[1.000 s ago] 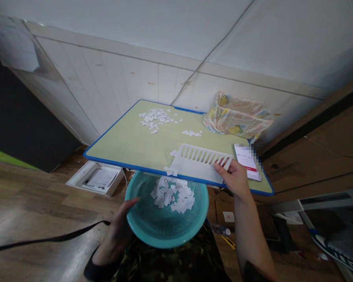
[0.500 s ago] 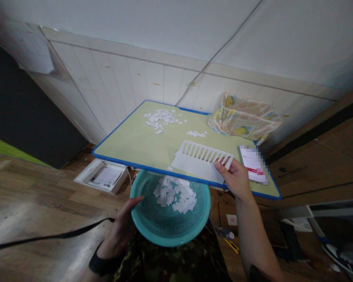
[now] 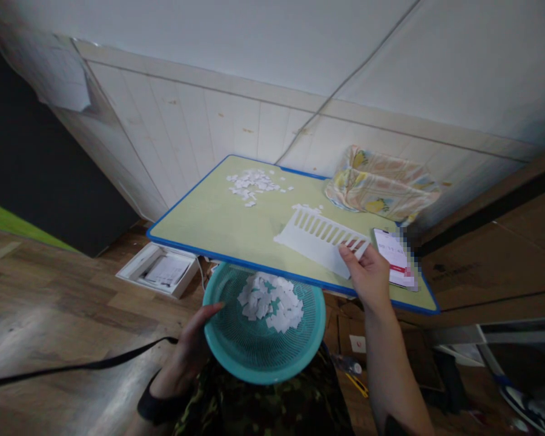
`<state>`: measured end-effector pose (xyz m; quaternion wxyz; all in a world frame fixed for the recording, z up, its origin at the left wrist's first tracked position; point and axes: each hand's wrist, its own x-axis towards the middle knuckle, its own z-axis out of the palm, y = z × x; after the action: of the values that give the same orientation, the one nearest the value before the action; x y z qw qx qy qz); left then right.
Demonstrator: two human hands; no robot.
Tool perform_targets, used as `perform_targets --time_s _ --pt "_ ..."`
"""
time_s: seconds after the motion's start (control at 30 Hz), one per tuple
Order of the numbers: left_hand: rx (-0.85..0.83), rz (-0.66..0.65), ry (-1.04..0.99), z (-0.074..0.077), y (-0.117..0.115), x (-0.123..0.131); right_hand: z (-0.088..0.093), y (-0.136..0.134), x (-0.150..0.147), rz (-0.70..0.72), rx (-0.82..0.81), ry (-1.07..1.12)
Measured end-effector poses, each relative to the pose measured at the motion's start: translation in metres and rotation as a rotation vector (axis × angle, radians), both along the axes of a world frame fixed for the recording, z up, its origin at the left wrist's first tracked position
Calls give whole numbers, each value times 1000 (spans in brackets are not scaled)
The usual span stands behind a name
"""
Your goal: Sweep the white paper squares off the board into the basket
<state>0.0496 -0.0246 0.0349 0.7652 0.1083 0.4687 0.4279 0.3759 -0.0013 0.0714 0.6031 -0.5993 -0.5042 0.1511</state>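
My left hand (image 3: 195,339) grips the left rim of a teal mesh basket (image 3: 263,363), its thumb over the edge. White paper pieces (image 3: 272,301) lie in the basket, below the table's front edge. Between the thumb and fingers of my right hand (image 3: 370,272) is the right end of a white slotted plastic piece (image 3: 318,242), held tilted over the green table (image 3: 200,212). A pile of small white pieces (image 3: 254,183) lies at the table's back left. A smaller group (image 3: 311,208) sits just behind the slotted piece, partly hidden by it.
A patterned cloth item (image 3: 381,184) stands at the table's back right, with a phone (image 3: 395,257) in front of it. An open white box (image 3: 158,269) is on the floor at the left. Cardboard (image 3: 495,254) stands at the right.
My right hand has moved the slotted piece slightly right and back, toward the smaller group of white pieces. My left hand still grips the basket. The view has shifted slightly.
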Motion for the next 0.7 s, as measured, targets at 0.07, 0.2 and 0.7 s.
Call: perform_targets --time_s 0.07,0.2,0.7 --pt "1 1 5 1 -1 0 0 -3 2 -8 2 11" --pt "16 -8 25 3 -2 0 -1 -5 9 -78 70 93" --pt "-43 -44 -13 -2 -5 2 -9 -23 15 -69 87 149"
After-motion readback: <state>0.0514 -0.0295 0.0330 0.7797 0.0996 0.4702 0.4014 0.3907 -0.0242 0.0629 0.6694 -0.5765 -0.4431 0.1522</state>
